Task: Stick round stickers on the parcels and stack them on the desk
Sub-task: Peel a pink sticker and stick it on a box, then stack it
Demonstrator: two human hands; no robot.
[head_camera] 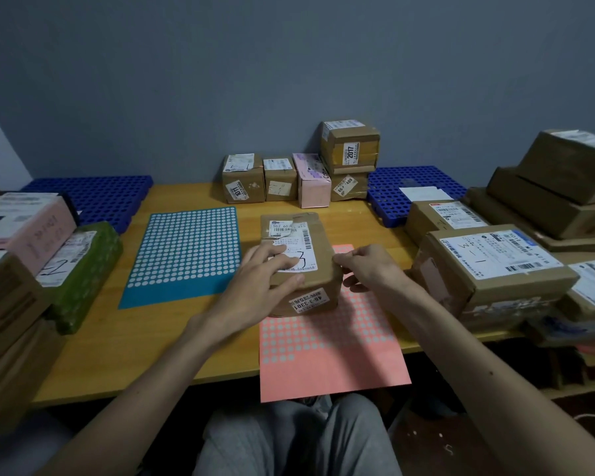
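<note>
A brown cardboard parcel (pixel 298 231) with white labels stands in the middle of the desk, partly on a pink sticker sheet (pixel 327 352). My left hand (pixel 258 286) lies on the parcel's top and left side, fingers spread over the label. My right hand (pixel 368 269) is at the parcel's right edge, its fingertips pinched together at the top corner; whether a sticker sits between them I cannot tell. A blue sticker sheet (pixel 182 255) with rows of white dots lies to the left.
Stacked parcels (pixel 301 176) line the back wall. More parcels are piled at the left (pixel 31 249) and right (pixel 488 266). Blue perforated trays sit at the back left (pixel 97 197) and back right (pixel 413 183). The wooden desk (pixel 117 338) ends just before my lap.
</note>
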